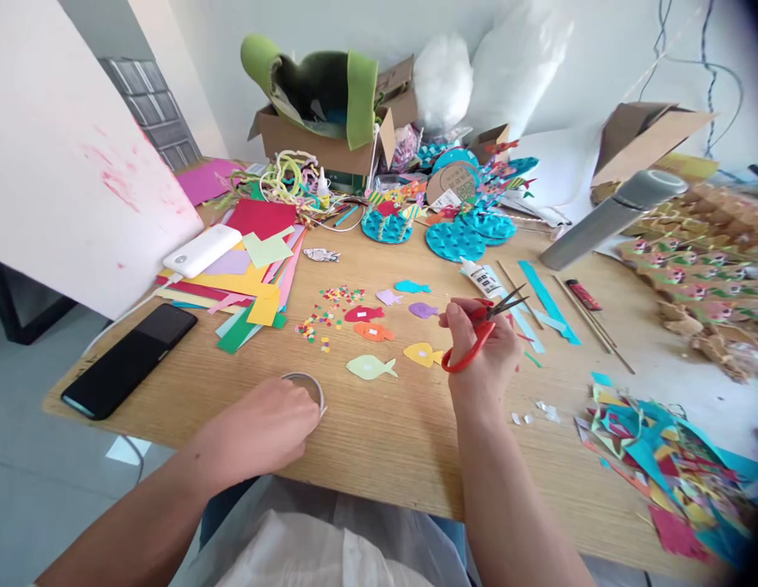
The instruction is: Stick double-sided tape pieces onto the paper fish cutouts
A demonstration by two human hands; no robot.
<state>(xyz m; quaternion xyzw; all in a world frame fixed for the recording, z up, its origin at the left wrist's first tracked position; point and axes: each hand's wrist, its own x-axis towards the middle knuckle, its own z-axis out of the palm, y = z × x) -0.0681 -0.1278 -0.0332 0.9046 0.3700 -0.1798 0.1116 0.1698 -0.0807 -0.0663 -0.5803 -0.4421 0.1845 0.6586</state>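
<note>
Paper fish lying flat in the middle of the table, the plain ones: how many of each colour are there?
Blue fish: 1
Lilac fish: 1
Purple fish: 1
Red fish: 1
Orange fish: 1
Yellow fish: 1
Pale green fish: 1
Total: 7

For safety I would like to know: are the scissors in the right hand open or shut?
Slightly open: the scissors in the right hand have their blades standing apart in a narrow V.

Black phone [130, 360], grey flask [592, 231]
</note>
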